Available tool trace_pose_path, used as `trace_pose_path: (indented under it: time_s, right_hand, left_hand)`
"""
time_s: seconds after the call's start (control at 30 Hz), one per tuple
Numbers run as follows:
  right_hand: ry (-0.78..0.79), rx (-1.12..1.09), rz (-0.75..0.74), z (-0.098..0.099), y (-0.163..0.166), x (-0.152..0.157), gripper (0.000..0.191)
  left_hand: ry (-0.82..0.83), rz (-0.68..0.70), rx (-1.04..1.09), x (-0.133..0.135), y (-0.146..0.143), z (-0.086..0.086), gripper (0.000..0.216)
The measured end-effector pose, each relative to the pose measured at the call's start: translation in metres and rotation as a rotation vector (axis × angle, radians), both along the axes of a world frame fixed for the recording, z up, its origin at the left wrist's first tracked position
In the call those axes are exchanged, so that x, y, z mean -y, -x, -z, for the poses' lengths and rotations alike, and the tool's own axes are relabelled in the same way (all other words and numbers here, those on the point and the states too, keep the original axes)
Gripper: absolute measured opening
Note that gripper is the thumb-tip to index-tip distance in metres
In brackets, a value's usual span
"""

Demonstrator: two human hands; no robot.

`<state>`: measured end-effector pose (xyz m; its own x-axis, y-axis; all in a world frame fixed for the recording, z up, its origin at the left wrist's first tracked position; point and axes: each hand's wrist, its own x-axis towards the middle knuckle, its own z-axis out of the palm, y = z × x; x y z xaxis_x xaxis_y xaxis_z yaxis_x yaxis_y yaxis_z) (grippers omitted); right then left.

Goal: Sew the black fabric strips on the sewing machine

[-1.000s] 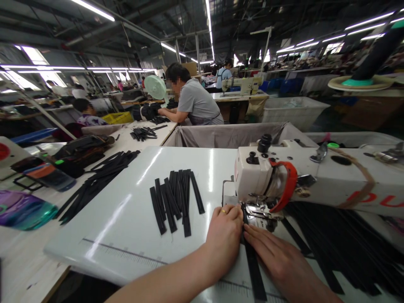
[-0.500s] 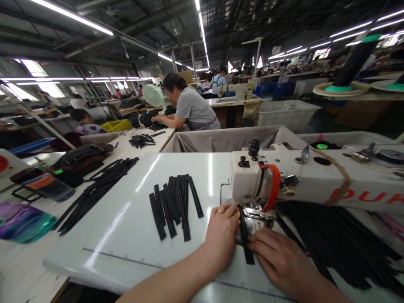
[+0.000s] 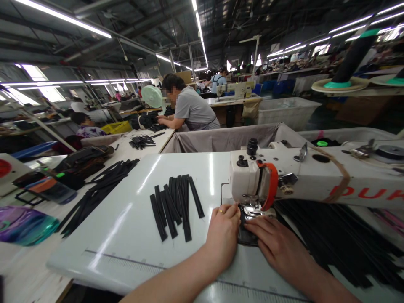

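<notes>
A short black fabric strip [image 3: 243,219] lies beneath the presser foot [image 3: 251,211] of a white sewing machine [image 3: 248,179], mostly covered by my fingers. My left hand [image 3: 222,233], a ring on one finger, is closed with its bent fingertips at the strip's left edge, close to the needle area. From the right, my right hand [image 3: 275,240] reaches in with fingers stretched and laid flat over the strip, the thumb apart. Left of my hands, several black strips [image 3: 176,202] rest in a loose pile on the white machine table [image 3: 126,235].
Long black strips [image 3: 334,240] lie under the machine arm at right, others [image 3: 101,193] on the left bench. A ruler line [image 3: 135,263] marks the table's front. A cloth-lined bin [image 3: 227,136] stands behind; a co-worker [image 3: 195,107] bends over another table. A purple-teal bottle [image 3: 28,225] lies left.
The strip has moved away from me under the presser foot; its near end no longer sticks out past my right fingers. My right hand has slid slightly forward. My left hand has barely moved.
</notes>
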<state>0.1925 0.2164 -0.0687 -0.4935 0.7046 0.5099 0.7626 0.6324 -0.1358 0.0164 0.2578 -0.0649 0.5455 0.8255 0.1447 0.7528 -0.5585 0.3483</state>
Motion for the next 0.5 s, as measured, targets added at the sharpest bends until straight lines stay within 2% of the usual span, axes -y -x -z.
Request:
trace_pose_path:
  time_s: [0.2, 0.5]
  right_hand:
    - [-0.033, 0.074, 0.061, 0.0042, 0.0018, -0.0051, 0.04]
    - [-0.068, 0.089, 0.075, 0.0025, 0.004, -0.0046, 0.039]
  left_hand:
    - [-0.041, 0.008, 0.026, -0.0004, 0.0002, 0.0026, 0.02]
    - [-0.057, -0.008, 0.017, -0.0004, -0.0018, 0.0082, 0.02]
